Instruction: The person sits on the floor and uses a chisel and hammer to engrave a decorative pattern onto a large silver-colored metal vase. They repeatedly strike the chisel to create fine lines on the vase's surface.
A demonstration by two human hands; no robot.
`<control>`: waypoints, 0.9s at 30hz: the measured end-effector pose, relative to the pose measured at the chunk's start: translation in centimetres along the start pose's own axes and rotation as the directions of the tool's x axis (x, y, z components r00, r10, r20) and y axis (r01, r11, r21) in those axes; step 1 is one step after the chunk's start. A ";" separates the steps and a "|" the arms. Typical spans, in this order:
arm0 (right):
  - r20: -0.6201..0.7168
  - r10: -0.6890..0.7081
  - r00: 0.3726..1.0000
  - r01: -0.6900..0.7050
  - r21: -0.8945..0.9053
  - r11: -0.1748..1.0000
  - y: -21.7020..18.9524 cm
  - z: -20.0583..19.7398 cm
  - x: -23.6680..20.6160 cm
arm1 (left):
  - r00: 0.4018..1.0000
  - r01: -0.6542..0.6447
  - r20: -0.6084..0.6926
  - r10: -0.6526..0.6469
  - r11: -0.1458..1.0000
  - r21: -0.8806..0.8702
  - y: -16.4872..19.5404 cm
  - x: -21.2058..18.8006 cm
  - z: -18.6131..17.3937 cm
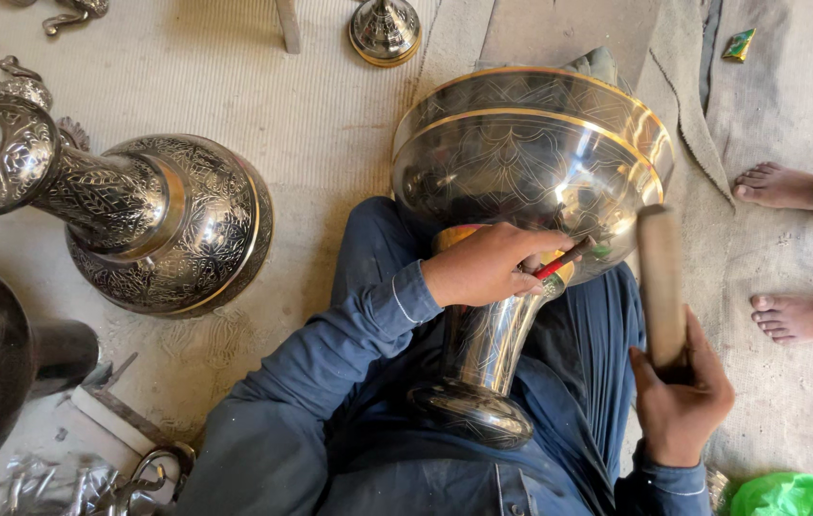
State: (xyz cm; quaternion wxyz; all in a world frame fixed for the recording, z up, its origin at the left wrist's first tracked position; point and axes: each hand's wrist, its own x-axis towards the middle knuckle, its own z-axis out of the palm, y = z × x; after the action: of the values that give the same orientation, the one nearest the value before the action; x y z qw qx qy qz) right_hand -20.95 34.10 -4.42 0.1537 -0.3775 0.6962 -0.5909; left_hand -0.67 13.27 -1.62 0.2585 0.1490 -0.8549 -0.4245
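One engraved metal goblet vase (521,191) across the lap at centre, left hand (488,266) fingers pinched on one red-tipped chisel (564,260), right hand (679,401) clamped round one wooden mallet (662,282) at four o'clock, one ornate vase (149,215) at nine o'clock, two bare feet (789,186) at three o'clock.

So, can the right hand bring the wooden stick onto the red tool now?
Probably yes: the right hand holds the wooden stick upright beside the red tool, with nothing between them.

- Both arms are covered by long blue sleeves (349,334), cuffs buttoned at the wrists.
- Matching blue cloth is worn over the legs.
- Hands are left bare.
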 end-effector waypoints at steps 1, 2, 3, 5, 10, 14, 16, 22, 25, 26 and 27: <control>0.030 -0.063 0.998 0.066 -0.113 0.991 -0.1 -0.2 0.1 | 1.000 -0.027 -0.015 0.027 1.000 -0.007 -0.1 0.0 0.0; 0.066 -0.123 0.990 0.135 -0.223 0.965 -0.1 -0.5 0.3 | 1.000 -0.018 -0.015 0.018 1.000 0.010 -0.1 0.0 0.1; 0.105 -0.179 0.978 0.204 -0.327 0.923 -0.1 -0.9 0.5 | 1.000 -0.012 -0.015 0.013 1.000 0.029 -0.1 0.1 0.2; 0.118 -0.160 0.980 0.195 -0.405 0.893 0.1 -1.6 0.9 | 1.000 0.024 0.007 -0.024 0.998 0.053 0.0 0.2 0.3; 0.122 -0.138 0.983 0.173 -0.353 0.920 0.3 -2.0 1.7 | 0.997 0.052 0.046 -0.056 0.996 0.078 0.5 0.5 0.1; 0.100 -0.153 0.983 0.173 -0.248 0.953 -1.0 -1.6 2.5 | 0.997 0.067 0.022 -0.068 0.997 0.037 0.6 0.1 0.1; 0.126 -0.175 0.977 0.205 -0.297 0.932 -2.0 -1.3 3.0 | 0.999 0.038 -0.020 -0.037 0.999 0.031 0.4 -0.1 0.1; 0.233 -0.284 0.930 0.353 -0.353 0.867 -5.7 -0.9 5.4 | 0.986 0.094 -0.140 -0.094 0.996 -0.010 0.0 -1.4 0.4; 0.401 -0.345 0.848 0.526 -0.569 0.631 -8.1 -0.9 7.4 | 0.970 0.041 -0.239 -0.050 0.998 -0.039 0.1 -2.1 0.7; 0.380 -0.362 0.851 0.521 -0.528 0.670 -8.8 -0.3 8.2 | 0.967 0.086 -0.236 -0.098 0.994 -0.062 0.1 -2.4 0.6; 0.361 -0.375 0.854 0.515 -0.484 0.707 -9.4 0.2 8.9 | 0.961 0.133 -0.233 -0.150 0.987 -0.087 0.2 -2.7 0.6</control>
State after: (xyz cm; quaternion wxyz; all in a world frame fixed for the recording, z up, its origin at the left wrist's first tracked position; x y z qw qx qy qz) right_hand -23.51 27.48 6.42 -0.0318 -0.6307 0.7026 -0.3279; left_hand 1.21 15.06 -2.64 0.3336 0.2507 -0.7891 -0.4508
